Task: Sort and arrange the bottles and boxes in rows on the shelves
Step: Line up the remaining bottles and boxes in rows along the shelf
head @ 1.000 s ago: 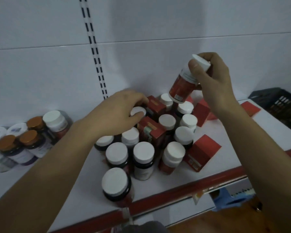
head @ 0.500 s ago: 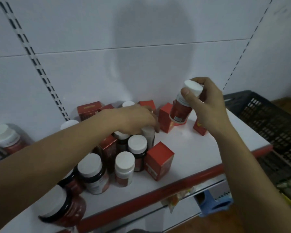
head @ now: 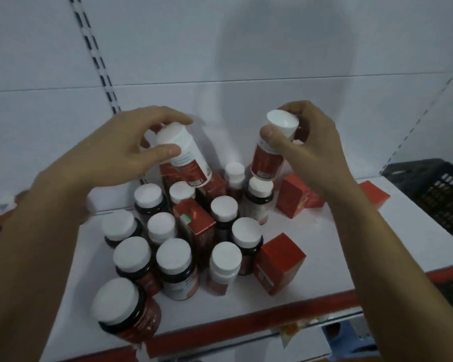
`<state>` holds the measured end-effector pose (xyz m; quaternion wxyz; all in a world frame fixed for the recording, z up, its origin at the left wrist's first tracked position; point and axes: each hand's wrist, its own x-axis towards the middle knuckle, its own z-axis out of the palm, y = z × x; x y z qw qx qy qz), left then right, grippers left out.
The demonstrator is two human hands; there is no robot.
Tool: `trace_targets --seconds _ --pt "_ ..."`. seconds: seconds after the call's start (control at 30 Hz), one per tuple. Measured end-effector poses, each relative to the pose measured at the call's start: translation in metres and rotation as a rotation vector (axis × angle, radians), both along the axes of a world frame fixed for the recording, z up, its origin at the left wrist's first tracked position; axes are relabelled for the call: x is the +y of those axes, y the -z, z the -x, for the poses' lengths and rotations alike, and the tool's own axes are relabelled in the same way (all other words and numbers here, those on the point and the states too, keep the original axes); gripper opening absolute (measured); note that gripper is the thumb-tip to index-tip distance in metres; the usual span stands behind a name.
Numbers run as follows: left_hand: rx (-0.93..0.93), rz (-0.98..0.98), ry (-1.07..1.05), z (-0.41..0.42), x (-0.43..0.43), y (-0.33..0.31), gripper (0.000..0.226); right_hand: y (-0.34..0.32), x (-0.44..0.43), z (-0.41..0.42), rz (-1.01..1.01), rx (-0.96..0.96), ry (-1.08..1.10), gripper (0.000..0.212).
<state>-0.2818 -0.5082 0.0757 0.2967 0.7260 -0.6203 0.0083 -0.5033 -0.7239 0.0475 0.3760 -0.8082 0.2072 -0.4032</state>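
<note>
Left hand [head: 110, 158] has come up out of the cluster since half a second ago. It now holds a white-capped bottle with a white-and-red label [head: 186, 158], tilted, above the standing bottles. Thumb is on the cap's near side and fingers are curled over the far side.

Right hand [head: 314, 152] still grips the white-capped red plastic bottle [head: 268, 160], thumb across the neck, fingers wrapped behind the cap. That bottle is tilted too, its base just over a standing bottle at the back of the group.

Below, on the white shelf with a red front edge [head: 351, 246]:
- a tight cluster of upright white-capped dark bottles [head: 173, 267]
- a tall red carton [head: 196, 220] wedged in the middle
- a red cardboard box [head: 277, 262] touching the cluster's front right
- another red box [head: 293, 197] at back right, near the right-hand bottle

Black plastic crate [head: 439, 194] sits past the shelf's right end. Far left edge is blurred, possibly more bottles; can't tell.
</note>
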Motion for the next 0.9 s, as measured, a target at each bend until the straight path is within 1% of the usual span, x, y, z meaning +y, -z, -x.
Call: trace_targets --seconds 0.13,0.23,0.33,0.47,0.53,0.63,0.77,0.8,0.9 --pt "0.065 0.219 -0.282 -0.019 0.086 0.017 0.034 -0.026 0.029 -0.064 0.146 0.117 -0.179 0.039" --pt "0.079 0.246 -0.472 -0.034 0.137 0.034 0.033 -0.036 0.066 -0.116 0.244 0.184 -0.318 0.04" --pt "0.147 0.25 -0.576 -0.046 0.176 0.049 0.032 -0.036 0.106 -0.165 0.29 0.219 -0.457 0.039" --pt "0.244 0.238 -0.633 -0.052 0.222 0.062 0.028 -0.025 0.148 -0.217 0.376 0.339 -0.598 0.038" --pt "0.279 0.207 -0.662 -0.053 0.246 0.066 0.03 -0.017 0.168 -0.239 0.405 0.453 -0.688 0.037" --pt "0.296 0.174 -0.709 -0.058 0.272 0.073 0.03 0.001 0.196 -0.26 0.54 0.618 -0.792 0.038" --pt "0.31 0.144 -0.712 -0.068 0.29 0.08 0.033 0.04 0.227 -0.277 0.693 0.733 -0.797 0.042" --pt "0.307 0.138 -0.702 -0.072 0.293 0.081 0.033 0.048 0.233 -0.28 0.705 0.741 -0.793 0.043" --pt "0.309 0.128 -0.657 -0.085 0.298 0.077 0.032 0.059 0.245 -0.286 0.652 0.707 -0.756 0.047"
